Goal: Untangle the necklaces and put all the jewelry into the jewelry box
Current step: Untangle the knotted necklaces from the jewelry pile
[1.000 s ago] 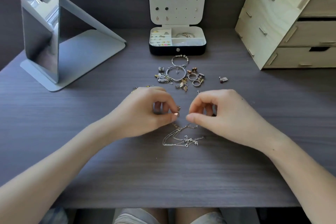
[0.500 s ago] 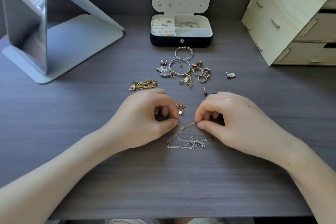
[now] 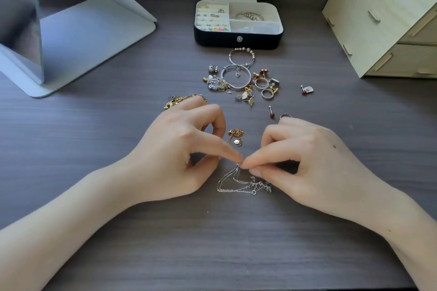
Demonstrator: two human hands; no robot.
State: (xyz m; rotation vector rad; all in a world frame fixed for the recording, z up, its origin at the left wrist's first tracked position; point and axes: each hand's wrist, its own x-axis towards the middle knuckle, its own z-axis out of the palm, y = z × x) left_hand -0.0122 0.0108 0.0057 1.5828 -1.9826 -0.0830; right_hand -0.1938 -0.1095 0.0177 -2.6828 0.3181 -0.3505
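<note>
Closer together now, left hand (image 3: 179, 156) and right hand (image 3: 314, 165) both pinching thin tangled silver necklace (image 3: 246, 184)

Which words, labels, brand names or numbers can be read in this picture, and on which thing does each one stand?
None: no readable text anywhere. The jewelry box bears only a plain snap button; the wooden drawer unit and the mirror stand carry no print. Any engraving on the silver necklace is too small to tell.

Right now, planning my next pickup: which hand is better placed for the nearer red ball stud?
Probably right: right hand lies nearest the red ball stud; left hand is farther. Both pinch the thin silver chain.
</note>
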